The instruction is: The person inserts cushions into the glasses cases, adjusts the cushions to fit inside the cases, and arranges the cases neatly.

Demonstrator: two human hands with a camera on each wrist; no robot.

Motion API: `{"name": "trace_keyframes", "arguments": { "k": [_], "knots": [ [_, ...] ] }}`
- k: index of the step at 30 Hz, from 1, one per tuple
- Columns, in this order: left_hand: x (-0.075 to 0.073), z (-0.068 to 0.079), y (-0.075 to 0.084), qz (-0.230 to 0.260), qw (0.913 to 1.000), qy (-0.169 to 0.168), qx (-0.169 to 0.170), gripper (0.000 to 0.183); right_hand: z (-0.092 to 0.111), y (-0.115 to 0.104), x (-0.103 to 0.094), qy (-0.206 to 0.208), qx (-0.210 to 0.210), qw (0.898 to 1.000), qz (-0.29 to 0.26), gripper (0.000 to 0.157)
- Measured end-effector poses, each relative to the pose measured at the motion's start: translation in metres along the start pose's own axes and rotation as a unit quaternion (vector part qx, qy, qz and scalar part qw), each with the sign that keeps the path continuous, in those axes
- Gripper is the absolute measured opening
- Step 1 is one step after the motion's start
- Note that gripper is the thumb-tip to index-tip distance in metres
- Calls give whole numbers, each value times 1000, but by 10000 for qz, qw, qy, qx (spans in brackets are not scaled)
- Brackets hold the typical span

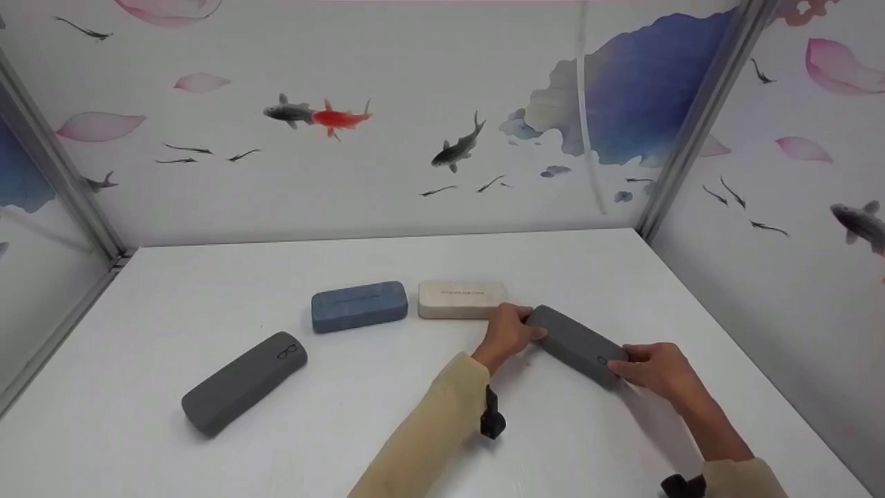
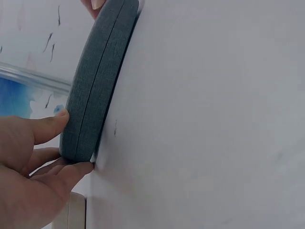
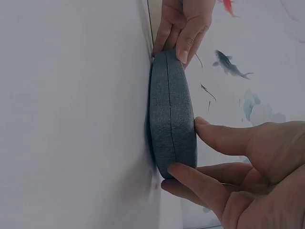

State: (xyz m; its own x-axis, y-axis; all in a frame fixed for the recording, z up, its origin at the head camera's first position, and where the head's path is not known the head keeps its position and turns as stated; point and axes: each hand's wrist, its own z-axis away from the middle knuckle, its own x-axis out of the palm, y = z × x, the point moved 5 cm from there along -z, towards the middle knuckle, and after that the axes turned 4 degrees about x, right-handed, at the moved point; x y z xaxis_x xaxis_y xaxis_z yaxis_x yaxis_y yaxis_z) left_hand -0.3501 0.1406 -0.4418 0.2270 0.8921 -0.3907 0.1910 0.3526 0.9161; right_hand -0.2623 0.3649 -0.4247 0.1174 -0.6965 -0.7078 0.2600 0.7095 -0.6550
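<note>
A dark grey glasses case (image 1: 572,344) with a small printed glasses emblem lies slanted at the right of the white table. My left hand (image 1: 507,335) grips its far left end between thumb and fingers. At the near right end my right hand (image 1: 662,371) pinches it, thumb on top beside the emblem. Both wrist views show the case's long side, with a closed seam running along it. In the left wrist view the case (image 2: 97,81) meets my left fingertips (image 2: 83,168) at its end. The right wrist view has my right hand (image 3: 248,171) holding the opposite end.
A cream glasses case (image 1: 460,304) stands just behind my left hand. Left of it is a blue glasses case (image 1: 359,306). Another dark grey case (image 1: 243,384) lies slanted at the left. Printed panels (image 1: 387,173) enclose the table's back and sides.
</note>
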Motion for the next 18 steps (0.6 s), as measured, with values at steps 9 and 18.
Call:
{"name": "trace_keyframes", "arguments": {
  "k": [9, 18],
  "knots": [
    [-6, 17, 10, -95, 9988, 487, -2, 42, 3, -9, 1, 113, 145, 9998, 8, 72],
    [-58, 31, 20, -226, 9977, 613, 164, 42, 9, -43, 6, 1189, -821, 9890, 316, 62]
  ]
}}
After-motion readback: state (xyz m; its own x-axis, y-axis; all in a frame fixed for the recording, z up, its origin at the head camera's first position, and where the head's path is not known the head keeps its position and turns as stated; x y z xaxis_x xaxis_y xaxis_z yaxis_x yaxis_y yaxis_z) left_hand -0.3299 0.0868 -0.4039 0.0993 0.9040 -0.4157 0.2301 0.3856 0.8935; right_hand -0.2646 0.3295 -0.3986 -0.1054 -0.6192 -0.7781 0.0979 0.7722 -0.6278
